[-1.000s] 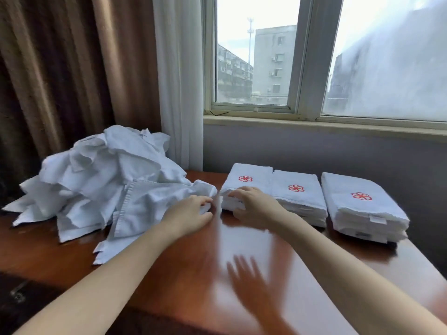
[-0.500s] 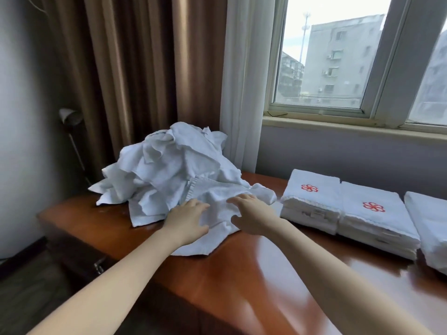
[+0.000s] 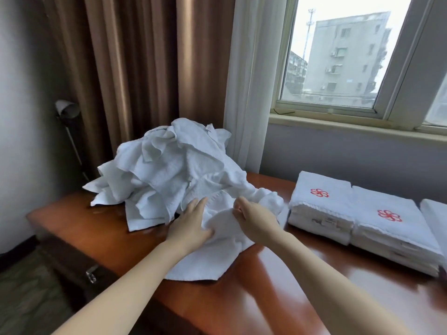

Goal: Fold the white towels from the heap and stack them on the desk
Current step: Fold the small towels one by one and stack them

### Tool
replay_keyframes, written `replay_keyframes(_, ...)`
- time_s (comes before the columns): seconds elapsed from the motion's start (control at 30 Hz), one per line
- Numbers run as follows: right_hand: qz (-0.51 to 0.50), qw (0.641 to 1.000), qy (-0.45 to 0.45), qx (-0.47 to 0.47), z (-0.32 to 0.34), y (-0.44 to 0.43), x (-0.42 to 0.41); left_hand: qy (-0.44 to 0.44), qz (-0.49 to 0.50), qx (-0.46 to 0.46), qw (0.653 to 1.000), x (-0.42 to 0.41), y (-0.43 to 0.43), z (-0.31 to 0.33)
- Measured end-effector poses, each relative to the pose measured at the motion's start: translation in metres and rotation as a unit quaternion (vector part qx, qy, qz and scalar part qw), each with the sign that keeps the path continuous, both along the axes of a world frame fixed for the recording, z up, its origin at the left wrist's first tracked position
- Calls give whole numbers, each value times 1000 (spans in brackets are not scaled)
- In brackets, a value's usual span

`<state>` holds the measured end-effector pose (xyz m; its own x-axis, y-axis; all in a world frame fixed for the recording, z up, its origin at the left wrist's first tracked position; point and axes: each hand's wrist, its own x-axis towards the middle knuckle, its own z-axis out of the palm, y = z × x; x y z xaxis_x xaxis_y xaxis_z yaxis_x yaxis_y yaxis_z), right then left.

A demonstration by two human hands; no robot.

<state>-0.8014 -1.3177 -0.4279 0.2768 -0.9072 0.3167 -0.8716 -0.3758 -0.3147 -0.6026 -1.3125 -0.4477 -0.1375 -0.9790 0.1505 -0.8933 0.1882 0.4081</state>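
A heap of crumpled white towels point(image 3: 167, 170) lies on the left part of the brown wooden desk point(image 3: 266, 301). One loose white towel point(image 3: 210, 259) is drawn out of the heap toward the desk's front edge. My left hand point(image 3: 191, 224) lies on its left part, thumb pinching a raised fold. My right hand point(image 3: 254, 221) pinches the same towel with curled fingers just to the right. Three stacks of folded towels stand in a row at the right: the first stack point(image 3: 319, 204) and the second stack point(image 3: 391, 226) show red emblems; the third stack point(image 3: 435, 213) is cut off by the frame.
Brown curtains point(image 3: 135, 68) and a white sheer curtain point(image 3: 251, 81) hang behind the heap. A lamp point(image 3: 67, 110) stands left of the desk. A window point(image 3: 343, 56) is above the stacks. A drawer handle point(image 3: 90, 274) shows at the desk's left front.
The view has swung left from the stacks to the heap. Both hands moved from the first stack onto the loose towel and now bunch it up between them.
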Motion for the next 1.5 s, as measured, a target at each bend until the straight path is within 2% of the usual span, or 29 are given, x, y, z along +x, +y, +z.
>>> replay_keyframes(0.17,-38,996,-77,-16,18,28,-27,129,-66,-17,989,-21,14,7)
replay_keyframes(0.23,-64,996,-65,-6,21,42,-42,140,-113,-9,984,-36,26,8)
replay_keyframes(0.43,-116,985,-74,100,18,91,-88,152,-195,14,969,-89,54,9)
replay_keyframes(0.6,-139,978,-98,121,15,139,-144,119,-255,10,960,-133,68,14)
replay_keyframes(0.7,-189,965,-118,139,21,168,-180,120,-287,1,951,-162,77,18)
replay_keyframes(0.77,-243,955,-70,155,26,184,-206,112,-304,3,946,-184,83,20)
replay_keyframes(0.87,-309,938,48,147,33,203,-238,67,-336,2,939,-216,90,20)
replay_keyframes(0.93,-349,919,120,138,35,214,-249,26,-361,-10,932,-239,95,20)
replay_keyframes(1.0,-383,889,178,175,37,223,-255,-7,-385,-23,922,-263,101,19)
replay_keyframes(1.07,-404,868,164,237,37,230,-258,-22,-407,-19,913,-284,105,19)
replay_keyframes(1.2,-390,870,57,296,37,232,-252,-42,-426,-5,904,-312,108,18)
replay_keyframes(1.3,-350,873,49,335,39,230,-246,-49,-432,-15,900,-324,105,19)
replay_keyframes(1.4,-361,881,78,294,34,228,-253,-44,-440,-11,897,-334,101,21)
replay_keyframes(1.5,-373,889,59,259,31,228,-265,-47,-439,-4,897,-339,96,18)
